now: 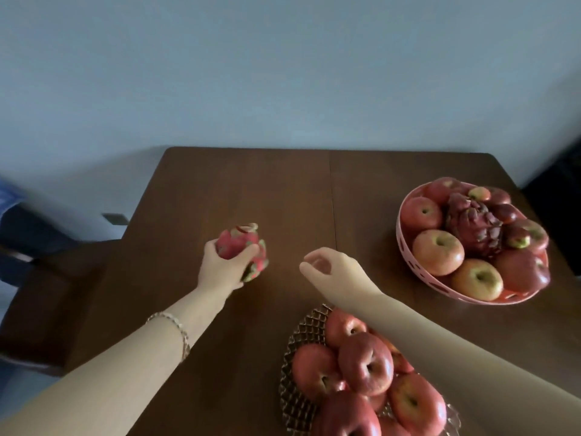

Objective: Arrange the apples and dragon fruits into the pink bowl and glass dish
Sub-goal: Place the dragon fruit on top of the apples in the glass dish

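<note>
Step in hand: pickup of the one loose dragon fruit [239,243]. Left grip [220,265] wraps it mid-left on the bench [251,184] (surface contact can't be told), while right grip [330,267] hangs near centre, fingers loosely curled, holding nothing. Pink bowl [401,234], far right, carries apples w/ a dark dragon fruit [471,228]; glass dish [301,338], near right, carries apples only. Next move, est.: carry fruit right and seat it gently so stacked apples don't roll.

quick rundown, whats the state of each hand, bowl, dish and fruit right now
left hand, gripping the loose dragon fruit
right hand, loosely curled, holding nothing
pink bowl, filled with apples and a darker dragon fruit
glass dish, heaped with apples
</note>
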